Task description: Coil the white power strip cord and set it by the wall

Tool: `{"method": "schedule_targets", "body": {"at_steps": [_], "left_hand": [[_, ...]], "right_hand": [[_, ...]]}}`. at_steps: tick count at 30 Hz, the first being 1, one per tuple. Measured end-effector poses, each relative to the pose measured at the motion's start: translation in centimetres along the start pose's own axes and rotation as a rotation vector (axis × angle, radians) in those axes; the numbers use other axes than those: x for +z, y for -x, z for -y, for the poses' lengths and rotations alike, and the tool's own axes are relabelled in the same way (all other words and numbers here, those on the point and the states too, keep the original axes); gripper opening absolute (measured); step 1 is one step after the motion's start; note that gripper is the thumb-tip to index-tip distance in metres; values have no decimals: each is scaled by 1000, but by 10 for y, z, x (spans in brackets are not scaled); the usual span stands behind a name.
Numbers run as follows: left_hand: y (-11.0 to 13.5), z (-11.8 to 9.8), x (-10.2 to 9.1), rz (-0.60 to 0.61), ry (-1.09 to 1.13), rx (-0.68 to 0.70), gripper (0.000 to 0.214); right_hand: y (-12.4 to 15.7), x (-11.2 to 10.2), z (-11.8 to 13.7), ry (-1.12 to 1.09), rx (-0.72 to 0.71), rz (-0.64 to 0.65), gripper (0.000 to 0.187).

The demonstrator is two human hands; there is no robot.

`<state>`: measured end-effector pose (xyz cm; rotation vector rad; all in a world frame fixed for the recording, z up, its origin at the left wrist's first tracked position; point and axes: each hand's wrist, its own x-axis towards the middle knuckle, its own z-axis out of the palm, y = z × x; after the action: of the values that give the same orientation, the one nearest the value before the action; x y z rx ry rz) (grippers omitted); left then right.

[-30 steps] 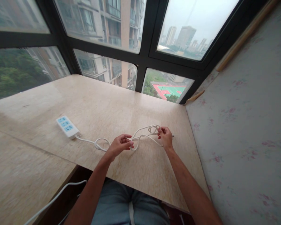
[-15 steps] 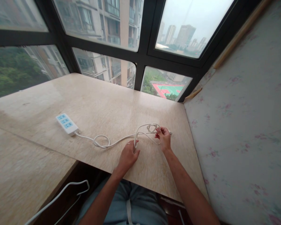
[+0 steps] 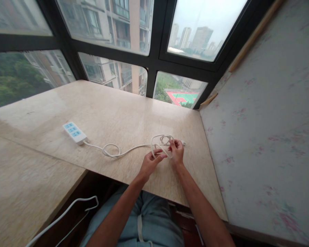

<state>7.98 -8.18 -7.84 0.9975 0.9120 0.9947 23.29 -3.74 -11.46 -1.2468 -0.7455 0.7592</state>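
A white power strip (image 3: pixel 75 133) with blue socket faces lies on the left part of the marble-patterned counter. Its white power cord (image 3: pixel 130 150) runs right, with one loose loop near the strip and tangled loops by my hands. My left hand (image 3: pixel 150 163) is closed around the near side of a loop, thumb pointing right. Just beside it, my right hand (image 3: pixel 176 150) pinches the bunched cord near the plug end. The white plug (image 3: pixel 183 143) shows partly behind my right fingers.
The counter (image 3: pixel 113 116) reaches back to dark-framed windows (image 3: pixel 154 58). A floral-papered wall (image 3: pixel 257 137) bounds the right side. Another white cable (image 3: pixel 67 211) hangs in the dark gap below the counter's front left edge.
My left hand has moved right and slightly up, closer to my right hand, drawing the loop along. My right hand has shifted slightly left while still pinching the cord.
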Motion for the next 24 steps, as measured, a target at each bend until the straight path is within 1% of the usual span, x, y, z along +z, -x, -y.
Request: {"method": "schedule_targets", "body": {"at_steps": [2,3,5,7,9,12,15,17,20,24], "left_hand": [[-1,-2,5,-32,17,46,35],[-1,-2,7,-45,22,60,32],[-3,-1,9,-57,31,60,35],[-4,2,12,-38,17,35,42],[-5,6,16,-1,-31,27,42],[-7,8,19,35,-128,85,37],[-9,3,10,17,-161,169,40],[-12,-5,0,-12,-120,174,42],[-18,-24,-17,2,-59,113,44],[-28,-56,-35,39,-55,12,49]], "right_hand": [[2,-2,3,15,-7,21,41],[2,-3,4,24,-13,32,41],[4,-3,6,43,-27,47,41],[5,-3,6,61,-41,41,41],[7,-1,5,80,-50,24,41],[7,-1,4,97,-51,14,41],[5,-6,6,90,-63,18,41],[1,-11,9,93,-71,28,40],[-6,-18,14,123,-40,87,42],[-18,-24,18,202,-5,185,44]]}}
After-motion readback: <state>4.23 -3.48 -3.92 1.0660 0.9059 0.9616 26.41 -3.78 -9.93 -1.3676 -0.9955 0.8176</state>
